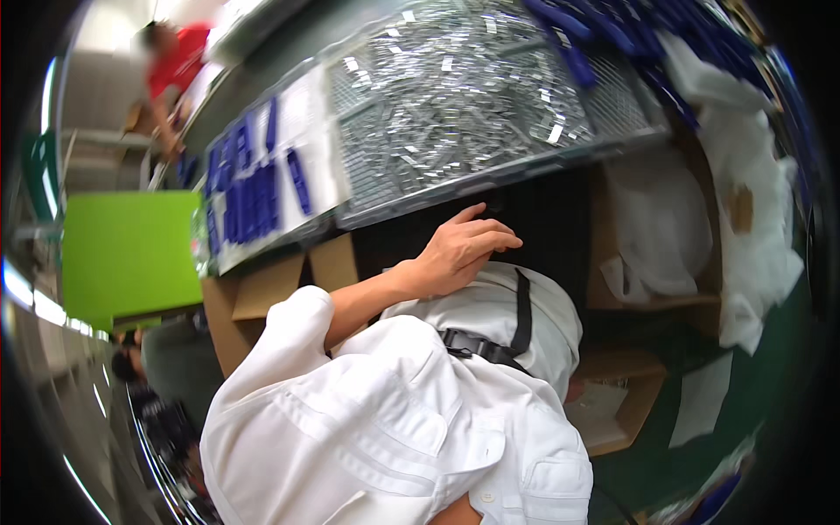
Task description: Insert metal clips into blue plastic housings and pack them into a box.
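Note:
My left hand (464, 252) hovers over my lap, just in front of the bench edge. Its fingers are loosely stretched and apart, with nothing in them. Beyond it, a shallow clear tray (420, 203) holds a heap of small shiny metal pieces (472, 96). To its left, slim dark blue handle-like pieces (249, 188) lie in rows on a white sheet (306, 114). Of my right hand (574, 390) only a small patch of skin seems to show past my white clothing, beside a low cardboard box; its fingers are hidden.
More blue pieces (612, 35) pile up at the far right. Cardboard boxes (656, 302) with white foam wrapping (661, 219) stand at right, another box (271, 289) at left. A bright green panel (131, 254) is further left. A person in red (179, 61) works at the far left.

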The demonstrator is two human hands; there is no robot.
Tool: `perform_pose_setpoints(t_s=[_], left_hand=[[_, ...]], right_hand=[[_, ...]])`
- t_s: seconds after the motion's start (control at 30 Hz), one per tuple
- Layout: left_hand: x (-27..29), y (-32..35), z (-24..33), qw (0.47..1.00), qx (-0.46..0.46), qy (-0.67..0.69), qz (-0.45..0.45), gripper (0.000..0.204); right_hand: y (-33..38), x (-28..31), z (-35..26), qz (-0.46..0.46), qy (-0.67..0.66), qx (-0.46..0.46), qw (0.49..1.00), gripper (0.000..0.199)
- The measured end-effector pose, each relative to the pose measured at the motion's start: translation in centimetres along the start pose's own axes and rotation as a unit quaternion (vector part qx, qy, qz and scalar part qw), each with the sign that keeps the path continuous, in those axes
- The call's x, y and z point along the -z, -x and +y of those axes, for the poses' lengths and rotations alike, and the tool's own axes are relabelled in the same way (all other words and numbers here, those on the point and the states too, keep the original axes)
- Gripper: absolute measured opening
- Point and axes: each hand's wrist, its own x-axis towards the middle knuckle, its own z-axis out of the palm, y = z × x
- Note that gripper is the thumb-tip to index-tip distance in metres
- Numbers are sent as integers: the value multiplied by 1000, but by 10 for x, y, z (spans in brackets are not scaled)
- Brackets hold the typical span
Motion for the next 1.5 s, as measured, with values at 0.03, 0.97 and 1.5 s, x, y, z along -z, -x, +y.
perform_pose_setpoints(t_s=[0.03, 0.97, 1.5], left_hand=[[17, 27, 4, 999, 28, -28, 27, 46], [61, 518, 15, 263, 354, -89, 893, 31], [-116, 559, -124, 429, 882, -8, 194, 34]], right_hand=[[-17, 0, -30, -27, -9, 47, 998, 30], [-3, 333, -463, -92, -201, 564, 795, 11], [5, 267, -673, 55, 64, 746, 661, 23]])
